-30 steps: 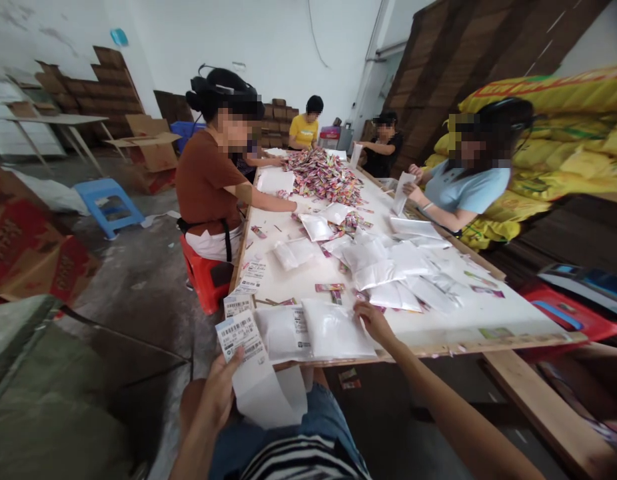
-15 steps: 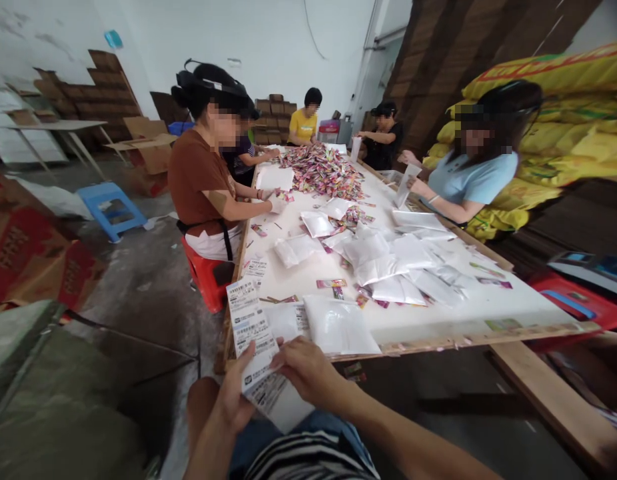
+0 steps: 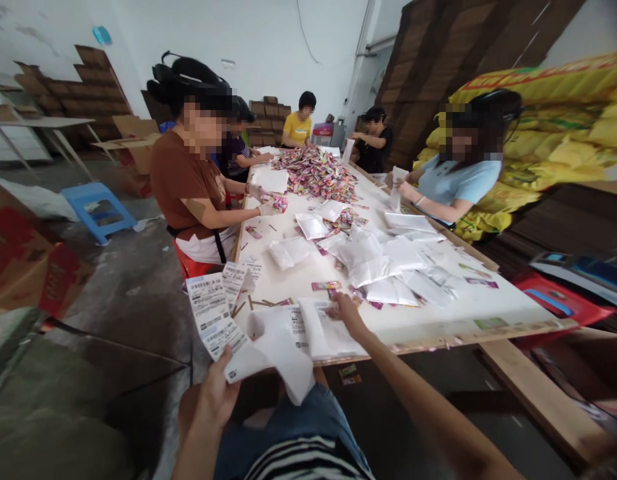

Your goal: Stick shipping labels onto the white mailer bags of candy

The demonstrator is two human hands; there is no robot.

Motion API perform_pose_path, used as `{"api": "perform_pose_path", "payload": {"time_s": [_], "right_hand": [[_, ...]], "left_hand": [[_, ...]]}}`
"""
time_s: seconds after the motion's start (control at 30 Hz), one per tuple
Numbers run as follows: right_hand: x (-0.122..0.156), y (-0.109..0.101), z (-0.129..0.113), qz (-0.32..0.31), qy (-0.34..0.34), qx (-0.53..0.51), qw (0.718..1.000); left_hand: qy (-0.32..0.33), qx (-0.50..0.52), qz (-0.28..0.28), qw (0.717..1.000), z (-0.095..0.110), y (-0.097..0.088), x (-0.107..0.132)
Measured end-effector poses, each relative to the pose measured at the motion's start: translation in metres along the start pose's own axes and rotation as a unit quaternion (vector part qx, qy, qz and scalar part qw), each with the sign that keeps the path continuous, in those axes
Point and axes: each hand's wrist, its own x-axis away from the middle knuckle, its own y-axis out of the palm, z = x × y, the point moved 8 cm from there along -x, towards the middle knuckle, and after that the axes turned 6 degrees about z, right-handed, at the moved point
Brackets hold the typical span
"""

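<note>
A: We log the left hand (image 3: 216,393) first. It sits low, over the lap, fingers curled shut around the bottom of a long white strip of printed barcode labels (image 3: 211,317). The strip rises from the grip up and to the left, and its loose white backing paper (image 3: 281,353) trails to the right of the hand, over the table's near edge.

B: And the right hand (image 3: 344,310)?

A: It is reached forward onto the table, palm down, fingers bent onto the far edge of a flat white plastic mailer bag (image 3: 328,333). We read this as a pinch on the bag, though the fingertips themselves are partly hidden. The bag lies flat at the near edge of the long white worktable (image 3: 493,310), directly under and just nearer than that hand.

B: Relation between the two hands?

A: Well apart. The label strip is left of and below the bag, with the backing paper between them. A label already shows on the bag's left part.

B: Beyond that?

A: Further along the table lies a loose heap of similar white bags (image 3: 383,260), then a big pile of small colourful sachets (image 3: 318,173). A person in a brown shirt (image 3: 181,183) sits at the left side, and a person in a light blue shirt (image 3: 458,183) at the right, in front of stacked yellow sacks (image 3: 563,127).
</note>
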Motion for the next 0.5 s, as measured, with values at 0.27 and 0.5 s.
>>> {"api": "perform_pose_path", "payload": {"time_s": [0.27, 0.5], "right_hand": [[0.077, 0.061, 0.012, -0.145, -0.195, 0.199, 0.949], [-0.039, -0.05, 0.124, 0.205, 0.247, 0.152, 0.935]], "left_hand": [[-0.092, -0.095, -0.082, 0.988, -0.023, 0.021, 0.021], [-0.065, -0.085, -0.073, 0.992, -0.019, 0.022, 0.018]]}}
